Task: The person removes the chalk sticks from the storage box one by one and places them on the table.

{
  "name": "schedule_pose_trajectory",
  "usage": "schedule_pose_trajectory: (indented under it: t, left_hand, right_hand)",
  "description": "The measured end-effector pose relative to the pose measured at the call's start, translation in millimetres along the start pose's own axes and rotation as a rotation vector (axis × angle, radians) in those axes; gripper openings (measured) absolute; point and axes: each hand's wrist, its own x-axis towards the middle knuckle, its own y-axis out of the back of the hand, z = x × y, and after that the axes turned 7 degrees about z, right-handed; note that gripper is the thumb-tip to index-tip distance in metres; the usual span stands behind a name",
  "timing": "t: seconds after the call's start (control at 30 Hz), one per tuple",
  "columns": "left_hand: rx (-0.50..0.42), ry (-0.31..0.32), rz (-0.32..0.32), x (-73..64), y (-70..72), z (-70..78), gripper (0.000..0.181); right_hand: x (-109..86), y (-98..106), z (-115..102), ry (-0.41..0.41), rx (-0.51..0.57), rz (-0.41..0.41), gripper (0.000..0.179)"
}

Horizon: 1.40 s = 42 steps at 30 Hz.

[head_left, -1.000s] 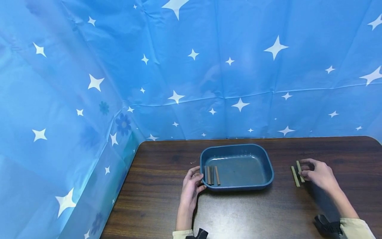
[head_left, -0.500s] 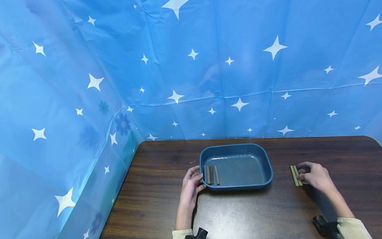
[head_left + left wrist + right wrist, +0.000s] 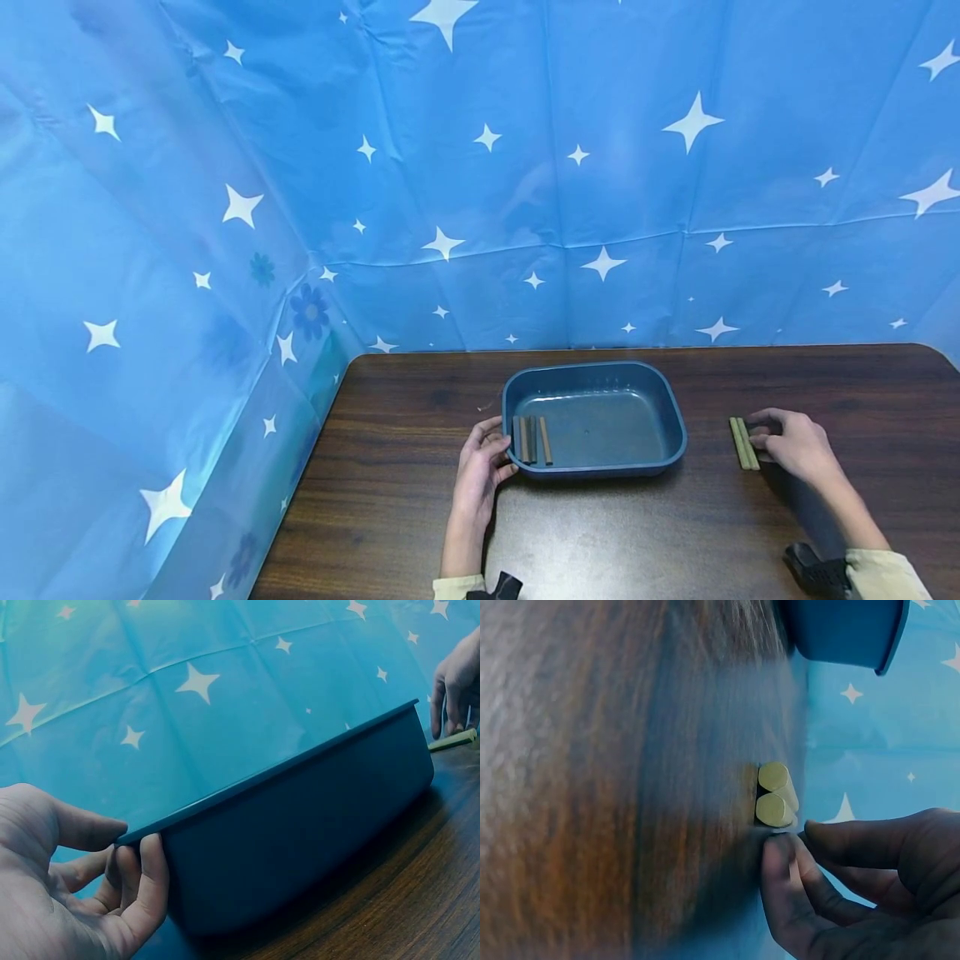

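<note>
A blue plastic basin (image 3: 600, 472) sits on the table. My left hand (image 3: 477, 471) pinches its left rim, thumb above and curled fingers below, as the left wrist view shows. Two thin yellow-green round sticks (image 3: 744, 444) lie parallel and side by side, right of the basin. Beside the nearer stick is my right hand (image 3: 798, 446). Its bent fingers (image 3: 780, 859) are at that stick's side in the right wrist view, not around it; whether they touch it is hard to tell. Several brown and grey sticks (image 3: 546, 442) lie inside the basin at its left end.
The dark wood-grain table (image 3: 375, 467) ends at a back edge against a blue curtain (image 3: 487, 192) with white stars. The curtain also runs along the left side. Dark straps (image 3: 817, 571) are on both wrists.
My right hand has brought the right-hand green stick leftward against the other one, closing the gap between them. Its fingers now sit beside the pair. The left hand and basin stay put.
</note>
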Motion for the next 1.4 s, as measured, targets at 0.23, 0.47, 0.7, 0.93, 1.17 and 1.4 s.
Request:
schedule_pose_trajectory:
  t: [0.23,0.47,0.7,0.93,1.17,1.4]
  left_hand:
    - [0.002,-0.002,0.0,0.4,1.1,-0.2,0.039]
    - [0.006,0.0,0.001,-0.5,2.0,0.1,0.039]
    - [0.006,-0.009,0.002,-1.0,2.2,-0.4,0.039]
    - [0.008,-0.012,-0.001,-0.7,1.2,-0.5,0.037]
    - [-0.001,-0.011,-0.001,-1.4,-0.1,0.4,0.037]
    - [0.013,-0.011,-0.006,-1.6,0.5,0.7,0.041]
  right_hand:
    - [1.3,3,-2,-0.001,0.015,0.041,0.031]
    - [-0.3,4,-13,0.007,0.024,0.07,0.035]
    - [-5.5,5,-31,0.045,0.021,0.078,0.037]
    - [-10.1,7,-50,0.091,0.04,0.093,0.037]
    - [-14.2,3,-68,0.114,0.042,0.083,0.036]
    - [-17.6,-5,-86,0.149,0.073,0.068,0.037]
